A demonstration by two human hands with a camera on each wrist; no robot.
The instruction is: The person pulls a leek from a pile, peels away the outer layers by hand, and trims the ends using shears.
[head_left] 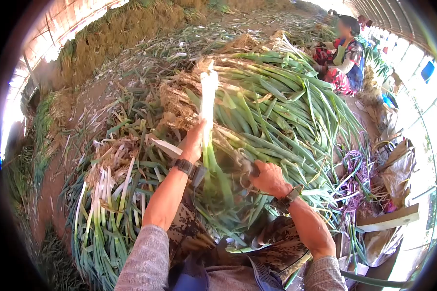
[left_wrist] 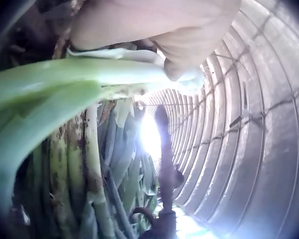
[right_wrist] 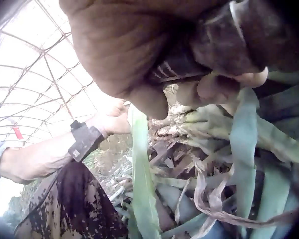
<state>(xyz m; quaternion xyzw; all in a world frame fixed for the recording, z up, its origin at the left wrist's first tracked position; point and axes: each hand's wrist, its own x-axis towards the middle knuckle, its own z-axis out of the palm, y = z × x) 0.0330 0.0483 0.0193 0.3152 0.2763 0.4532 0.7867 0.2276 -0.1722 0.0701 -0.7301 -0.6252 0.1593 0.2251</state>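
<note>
My left hand (head_left: 194, 143) grips a thick green onion (head_left: 209, 94) upright by its white stalk, and its green leaves hang toward my lap. In the left wrist view the pale stalk (left_wrist: 124, 72) runs under my curled fingers. To the right of those leaves, my right hand (head_left: 271, 179) is curled round a dark tool (head_left: 254, 169). This tool shows in the left wrist view as a long slender tip (left_wrist: 164, 154) with a small hooked piece at its base. Its exact kind I cannot tell. Hanging leaves (right_wrist: 143, 179) show below my right hand in its wrist view.
A large heap of unpeeled green onions (head_left: 277, 111) lies ahead, roots to the left. Cleaned white-stalked ones (head_left: 102, 203) are piled at my left. A seated person (head_left: 344, 60) is at the far right, near purple strings (head_left: 352, 179) and a wooden board (head_left: 388, 218).
</note>
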